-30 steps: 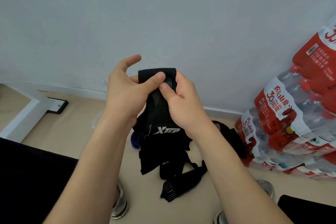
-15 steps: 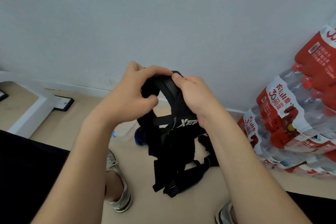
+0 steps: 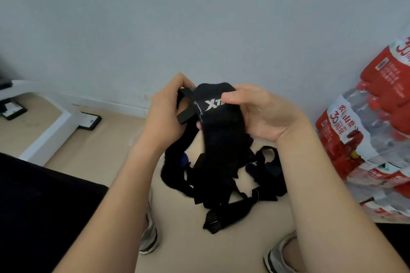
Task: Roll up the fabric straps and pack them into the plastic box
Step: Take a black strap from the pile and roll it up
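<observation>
At the far left a white frame (image 3: 51,131) stands on the beige floor (image 3: 99,153) beside the wall. The left hand (image 3: 165,115) has its fingers curled round the left edge of a black fabric strap (image 3: 218,122) and pinches a narrow band of it. The strap is held in the air between both hands, with white letters on its top, and its lower part hangs toward a pile of black straps (image 3: 224,186) on the floor. The right hand (image 3: 264,113) grips the strap from the right, with the thumb on the letters and the fingers curled under. At the far right, packs of water bottles (image 3: 366,131) lean on the wall.
</observation>
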{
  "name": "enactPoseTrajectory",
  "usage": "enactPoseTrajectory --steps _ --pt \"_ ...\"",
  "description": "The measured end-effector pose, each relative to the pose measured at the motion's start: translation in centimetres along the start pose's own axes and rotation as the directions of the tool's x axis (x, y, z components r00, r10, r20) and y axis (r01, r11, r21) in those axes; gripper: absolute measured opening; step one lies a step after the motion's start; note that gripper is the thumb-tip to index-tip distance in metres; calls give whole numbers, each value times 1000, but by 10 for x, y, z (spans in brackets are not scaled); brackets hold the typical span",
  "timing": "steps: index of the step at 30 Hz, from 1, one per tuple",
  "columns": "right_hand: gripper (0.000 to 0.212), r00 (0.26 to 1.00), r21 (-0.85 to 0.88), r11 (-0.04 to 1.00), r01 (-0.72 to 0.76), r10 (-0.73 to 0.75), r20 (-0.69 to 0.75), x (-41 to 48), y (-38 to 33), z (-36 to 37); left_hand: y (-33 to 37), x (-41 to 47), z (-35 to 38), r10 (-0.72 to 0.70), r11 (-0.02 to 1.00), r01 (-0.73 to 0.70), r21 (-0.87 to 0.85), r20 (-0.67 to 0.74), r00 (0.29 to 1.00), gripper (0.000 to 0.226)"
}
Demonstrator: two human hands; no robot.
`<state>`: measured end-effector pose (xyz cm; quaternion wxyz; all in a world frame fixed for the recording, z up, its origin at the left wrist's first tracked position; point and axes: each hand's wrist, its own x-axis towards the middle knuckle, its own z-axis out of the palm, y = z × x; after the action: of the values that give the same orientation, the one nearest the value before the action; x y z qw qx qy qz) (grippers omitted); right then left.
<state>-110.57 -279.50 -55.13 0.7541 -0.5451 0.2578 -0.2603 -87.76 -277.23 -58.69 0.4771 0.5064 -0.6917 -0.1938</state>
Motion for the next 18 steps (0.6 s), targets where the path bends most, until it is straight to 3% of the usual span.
enactPoseTrajectory --steps 2,4,6,10,12,15,18 --pt "31 995 56 998 39 -44 86 -8 -3 -2 -1 -2 3 -2 1000 3 24 -51 999 34" --pt "33 996 56 996 67 -70 53 -13 -6 -5 -11 -5 3 -22 998 27 65 -76 997 38" --pt "40 996 26 996 82 -83 13 -15 -8 -8 -29 -13 3 -100 990 102 101 -21 995 39" --pt "35 995 -72 993 98 -98 -2 -12 -6 -3 -73 -47 10 -327 941 311 135 119 938 42" --pt "31 995 -54 993 103 -103 0 -9 -3 0 -92 -66 17 -459 884 424 199 185 869 37" --pt "27 991 -47 993 105 -100 88 -7 -3 5 -113 -88 26 -651 757 630 173 273 708 15" --pt "29 981 -11 989 147 -144 131 0 -2 9 -122 -106 30 -753 632 751 190 379 538 13"
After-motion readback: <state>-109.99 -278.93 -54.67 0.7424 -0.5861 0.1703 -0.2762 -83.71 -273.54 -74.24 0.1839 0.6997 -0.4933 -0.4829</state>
